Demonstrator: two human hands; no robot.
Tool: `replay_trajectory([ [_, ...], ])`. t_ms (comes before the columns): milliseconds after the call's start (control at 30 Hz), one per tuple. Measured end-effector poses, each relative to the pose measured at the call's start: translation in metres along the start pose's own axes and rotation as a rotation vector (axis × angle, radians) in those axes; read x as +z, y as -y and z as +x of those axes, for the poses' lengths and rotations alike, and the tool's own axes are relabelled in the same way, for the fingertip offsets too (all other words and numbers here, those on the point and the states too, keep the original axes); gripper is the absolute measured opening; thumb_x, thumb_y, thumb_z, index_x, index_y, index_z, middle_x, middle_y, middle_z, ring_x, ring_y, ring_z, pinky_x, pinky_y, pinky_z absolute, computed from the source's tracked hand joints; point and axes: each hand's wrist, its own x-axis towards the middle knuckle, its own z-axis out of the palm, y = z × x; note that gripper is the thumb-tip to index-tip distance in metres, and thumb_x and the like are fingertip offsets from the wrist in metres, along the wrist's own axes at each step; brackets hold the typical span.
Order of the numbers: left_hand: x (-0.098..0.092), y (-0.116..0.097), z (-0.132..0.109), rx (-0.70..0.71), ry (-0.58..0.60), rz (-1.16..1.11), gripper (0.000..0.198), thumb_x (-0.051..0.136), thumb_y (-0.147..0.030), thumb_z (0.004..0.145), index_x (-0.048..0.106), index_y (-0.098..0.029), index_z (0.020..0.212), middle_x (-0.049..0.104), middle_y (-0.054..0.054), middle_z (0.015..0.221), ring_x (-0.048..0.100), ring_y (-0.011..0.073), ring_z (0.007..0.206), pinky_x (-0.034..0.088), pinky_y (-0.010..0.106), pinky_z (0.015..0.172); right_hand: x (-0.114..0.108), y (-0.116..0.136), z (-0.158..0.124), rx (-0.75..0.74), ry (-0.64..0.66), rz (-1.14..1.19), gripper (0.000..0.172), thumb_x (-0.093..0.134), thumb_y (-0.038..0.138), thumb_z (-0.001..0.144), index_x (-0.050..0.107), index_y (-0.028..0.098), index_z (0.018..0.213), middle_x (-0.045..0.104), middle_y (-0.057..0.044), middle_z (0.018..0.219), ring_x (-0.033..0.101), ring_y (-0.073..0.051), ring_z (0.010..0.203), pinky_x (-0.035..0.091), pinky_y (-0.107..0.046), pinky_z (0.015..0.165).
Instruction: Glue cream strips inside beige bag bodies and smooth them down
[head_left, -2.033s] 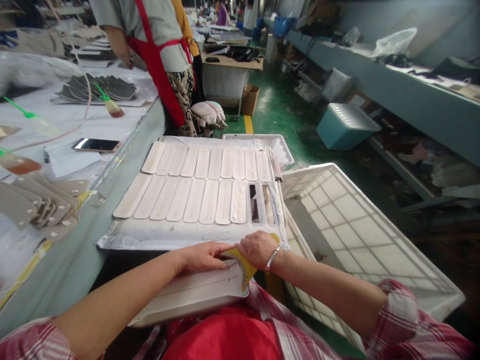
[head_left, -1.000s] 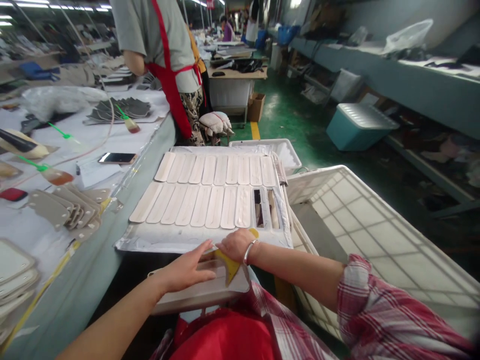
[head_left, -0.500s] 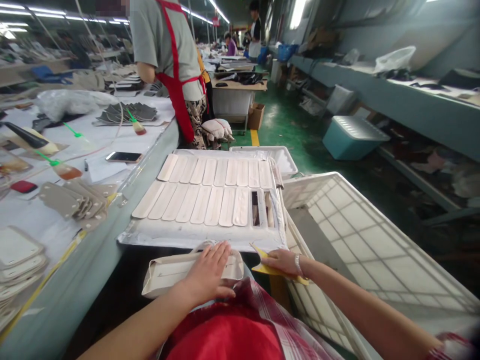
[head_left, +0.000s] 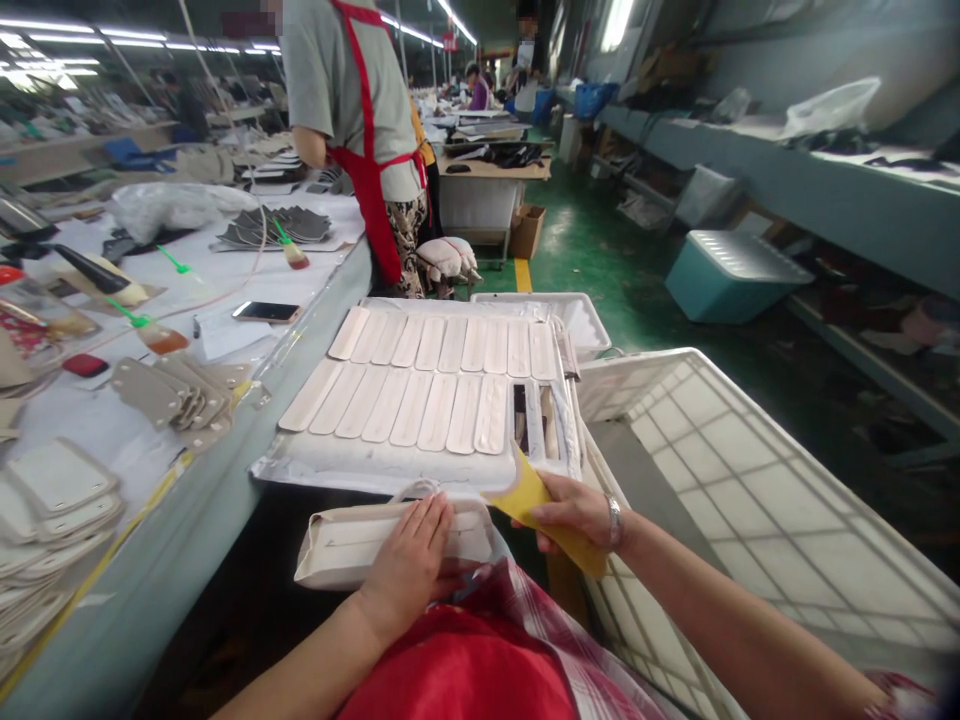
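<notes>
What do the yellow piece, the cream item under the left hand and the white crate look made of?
Yellow piece: matte, perhaps plastic or rubber, judging by its thin sheet form. Cream item: smooth, probably leather or synthetic leather, with soft-looking creases at one end. White crate: likely moulded plastic, smooth, with gridded walls.

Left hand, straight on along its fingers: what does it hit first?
Left hand would likely meet the near edge of the white-covered rectangular board; depth is unclear, so it might pass beneath.
</notes>
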Motion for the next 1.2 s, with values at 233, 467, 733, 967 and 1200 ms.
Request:
replay_trajectory([
  [233,-0.002,0.0,-0.002,-0.05,0.028,-0.031,0.084,0.064,-0.052,0.067,0.04,0.001,0.127,0.041,0.025,0.133,0.034,0.036,0.127,0.031,0.048,0.103,0.055,0.021,0.076,-0.478,-0.299,0.075,0.023,0.067,0.033,0.068,0.058,0.012,0.068,0.056,0.0,0.059,0.05,-0.008,0.049,0.042,-0.022,0.05],
  [467,-0.008,-0.001,0.0,-0.091,0.012,-0.041,0.063,0.055,-0.035,0.078,0.038,-0.004,0.13,0.042,0.022,0.134,0.034,0.0317,0.127,0.03,0.046,0.103,0.087,-0.005,0.126,-0.507,-0.5,-0.382,0.021,0.057,0.037,0.074,0.06,0.016,0.072,0.048,0.003,0.052,0.042,-0.008,0.046,0.036,-0.022,0.047],
  [733,-0.016,0.007,0.009,-0.075,0.03,-0.152,0.09,0.067,-0.058,0.06,0.041,-0.005,0.127,0.048,0.021,0.127,0.043,0.0337,0.117,0.03,0.046,0.101,0.077,0.023,0.116,-0.335,-0.437,-0.473,0.032,0.05,0.048,0.076,0.05,0.016,0.07,0.05,0.002,0.049,0.046,-0.01,0.038,0.038,-0.022,0.037],
  [967,-0.005,-0.006,0.034,-0.051,0.023,-0.287,0.093,0.063,-0.065,0.058,0.037,-0.01,0.127,0.049,0.016,0.126,0.044,0.0291,0.114,0.03,0.044,0.1,0.02,0.02,-0.002,-0.051,-0.364,-0.422,0.043,0.052,0.056,0.075,0.042,0.017,0.093,0.06,0.0,0.062,0.052,-0.012,0.036,0.042,-0.021,0.032],
  [1200,-0.013,-0.013,0.034,-0.101,0.022,-0.221,0.08,0.06,-0.057,0.066,0.04,-0.007,0.125,0.049,0.018,0.123,0.044,0.0293,0.112,0.029,0.043,0.099,0.017,-0.025,-0.028,0.296,-0.084,-0.63,0.033,0.051,0.04,0.082,0.038,0.02,0.103,0.057,0.004,0.056,0.049,-0.008,0.033,0.038,-0.016,0.03],
])
